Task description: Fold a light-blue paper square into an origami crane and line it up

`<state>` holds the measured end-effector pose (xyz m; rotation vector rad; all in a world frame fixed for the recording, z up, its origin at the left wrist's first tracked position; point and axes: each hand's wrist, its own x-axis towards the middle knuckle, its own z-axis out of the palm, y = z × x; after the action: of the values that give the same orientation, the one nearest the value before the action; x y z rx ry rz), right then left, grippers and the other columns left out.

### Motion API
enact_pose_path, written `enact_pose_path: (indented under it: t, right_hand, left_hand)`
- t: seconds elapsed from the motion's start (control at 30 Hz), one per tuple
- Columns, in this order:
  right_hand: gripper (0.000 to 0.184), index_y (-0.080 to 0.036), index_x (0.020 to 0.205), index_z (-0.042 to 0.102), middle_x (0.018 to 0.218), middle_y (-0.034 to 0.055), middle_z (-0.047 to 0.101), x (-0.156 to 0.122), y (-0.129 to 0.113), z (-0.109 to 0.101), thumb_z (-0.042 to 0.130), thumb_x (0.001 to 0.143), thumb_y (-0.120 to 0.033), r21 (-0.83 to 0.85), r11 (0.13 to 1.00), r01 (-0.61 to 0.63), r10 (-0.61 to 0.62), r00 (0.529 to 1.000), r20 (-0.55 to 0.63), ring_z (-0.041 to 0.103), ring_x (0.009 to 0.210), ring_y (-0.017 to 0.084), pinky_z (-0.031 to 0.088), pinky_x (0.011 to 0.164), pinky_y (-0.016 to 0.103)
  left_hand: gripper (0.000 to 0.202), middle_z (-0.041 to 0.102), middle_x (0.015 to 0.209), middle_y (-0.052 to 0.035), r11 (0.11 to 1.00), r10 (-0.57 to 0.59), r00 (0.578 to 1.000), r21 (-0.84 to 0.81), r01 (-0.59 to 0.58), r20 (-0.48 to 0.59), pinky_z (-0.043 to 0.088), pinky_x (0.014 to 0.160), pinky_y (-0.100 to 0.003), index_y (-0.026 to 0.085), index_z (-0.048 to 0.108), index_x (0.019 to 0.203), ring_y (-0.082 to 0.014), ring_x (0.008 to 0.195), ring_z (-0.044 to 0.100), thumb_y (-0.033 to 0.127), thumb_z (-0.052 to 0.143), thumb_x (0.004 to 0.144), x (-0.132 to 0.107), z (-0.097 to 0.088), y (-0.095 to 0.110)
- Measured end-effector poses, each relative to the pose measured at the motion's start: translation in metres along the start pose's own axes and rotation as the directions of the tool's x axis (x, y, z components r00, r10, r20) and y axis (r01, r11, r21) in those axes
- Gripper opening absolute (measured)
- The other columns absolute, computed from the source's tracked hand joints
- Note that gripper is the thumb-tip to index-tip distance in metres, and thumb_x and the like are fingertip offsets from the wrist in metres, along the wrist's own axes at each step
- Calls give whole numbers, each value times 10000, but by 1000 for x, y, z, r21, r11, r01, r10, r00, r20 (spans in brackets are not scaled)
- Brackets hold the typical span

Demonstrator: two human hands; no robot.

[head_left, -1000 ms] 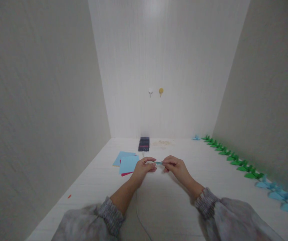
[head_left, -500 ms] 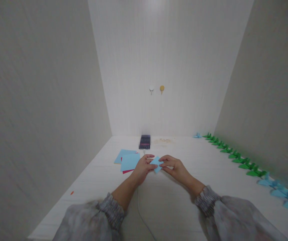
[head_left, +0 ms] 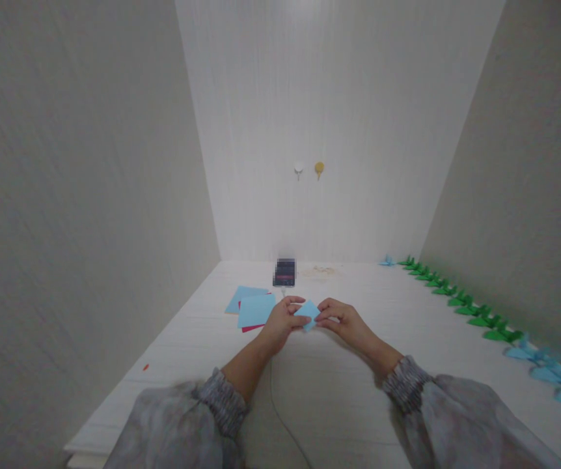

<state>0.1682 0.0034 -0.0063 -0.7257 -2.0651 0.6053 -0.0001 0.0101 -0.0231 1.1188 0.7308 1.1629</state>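
Both my hands meet over the middle of the white table [head_left: 339, 391], pinching one small folded piece of light blue paper [head_left: 307, 314]. My left hand [head_left: 283, 321] grips its left side with thumb and fingers closed. Its right side is held by the closed fingertips of my right hand [head_left: 342, 321]. The paper is lifted slightly off the table and shows a flat diamond-like face. Grey sleeves cover both forearms.
A stack of light blue sheets [head_left: 254, 307] over a red one lies left of my hands. A dark small device [head_left: 285, 271] stands behind. A row of green [head_left: 461, 305] and blue [head_left: 548, 371] folded paper figures lines the right wall. A thin cable [head_left: 280, 417] runs toward me.
The folded paper was held edge-on a second ago; it has been turned so its flat face shows. Both hands stayed together and the view shifted slightly.
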Motion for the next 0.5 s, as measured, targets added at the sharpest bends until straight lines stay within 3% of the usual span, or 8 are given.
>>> enact_pose_path:
  t: [0.23,0.5]
  right_hand:
    - [114,-175,743,624,756,29,558,0,4,1,572,665,-240,92,995,-49,50,999,-4,532,692,119,425,644,234]
    - [194,-149,728,582,521,-21,533,-1,-1,4,522,683,-327,159,948,-275,284,958,-35,500,448,85,409,485,201]
  left_hand:
    - [445,594,745,-36,1000,-13,1000,-20,12,-21,443,612,-266,151,462,867,-128,626,574,134,682,481,-1,0,1]
    - [331,598,707,-47,977,-181,981,-99,188,72,443,651,-258,138,449,849,-125,624,588,184,632,577,-5,3,4]
